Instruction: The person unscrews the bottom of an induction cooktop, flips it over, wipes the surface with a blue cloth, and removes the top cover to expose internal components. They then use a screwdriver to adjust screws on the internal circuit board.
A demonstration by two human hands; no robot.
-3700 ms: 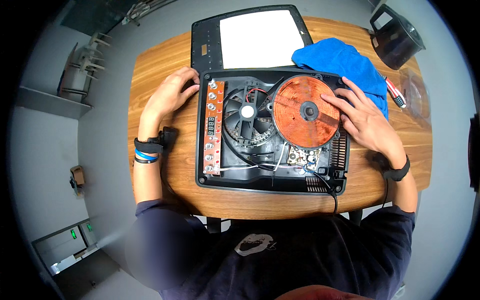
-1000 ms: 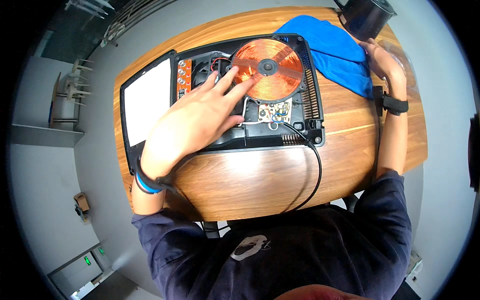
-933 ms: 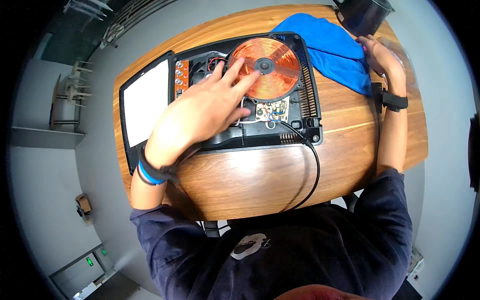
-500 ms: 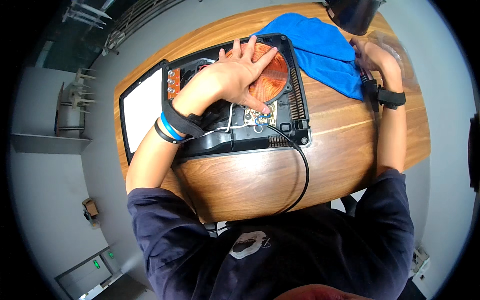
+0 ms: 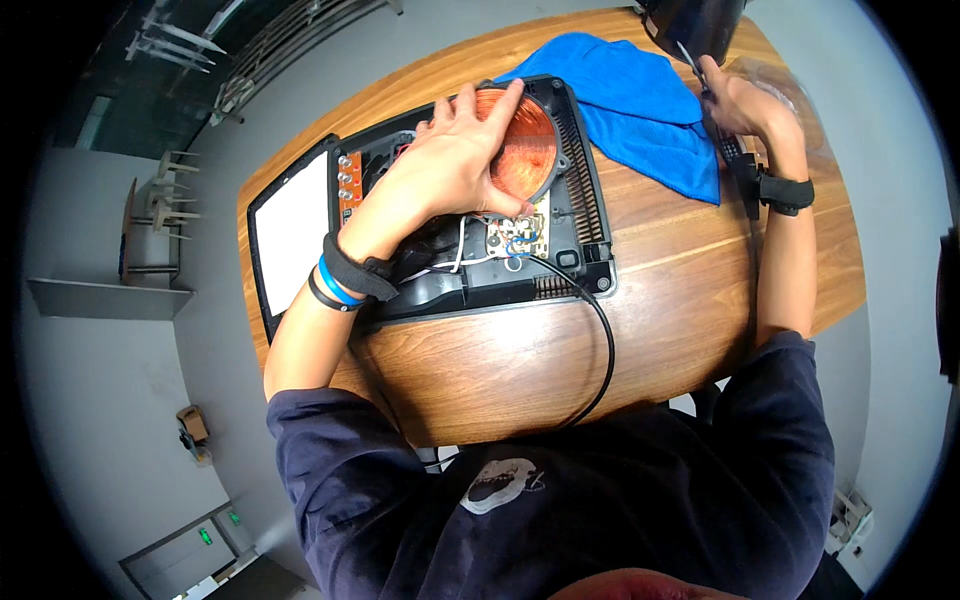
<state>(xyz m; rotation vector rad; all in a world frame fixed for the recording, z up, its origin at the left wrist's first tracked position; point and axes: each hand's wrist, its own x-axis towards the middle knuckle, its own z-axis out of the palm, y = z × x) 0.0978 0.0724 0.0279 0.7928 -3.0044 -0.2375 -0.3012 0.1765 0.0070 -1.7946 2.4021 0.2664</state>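
An opened induction cooker with a black housing point(image 5: 590, 215) lies on the table. My left hand point(image 5: 455, 150) rests with fingers spread across the left part of its round copper coil point(image 5: 530, 150). The thumb touches the coil's lower rim, above a small circuit board point(image 5: 510, 237) with white and blue wires. To the right, beyond a blue cloth point(image 5: 640, 110), my right hand point(image 5: 745, 105) is closed around a slim tool point(image 5: 686, 52) with a pale pointed tip. Its handle is mostly hidden by the fingers, so its kind cannot be made out.
A white panel in a black frame point(image 5: 293, 240) adjoins the cooker's left side. A black cord point(image 5: 608, 340) curves from the housing over the table's near edge. At the far right stand a dark container point(image 5: 695, 28) and a crumpled clear plastic bag point(image 5: 800, 110).
My left hand has slid a little left on the coil, baring its right part. My right hand has lifted slightly, and the tool's pale tip now shows above the fingers.
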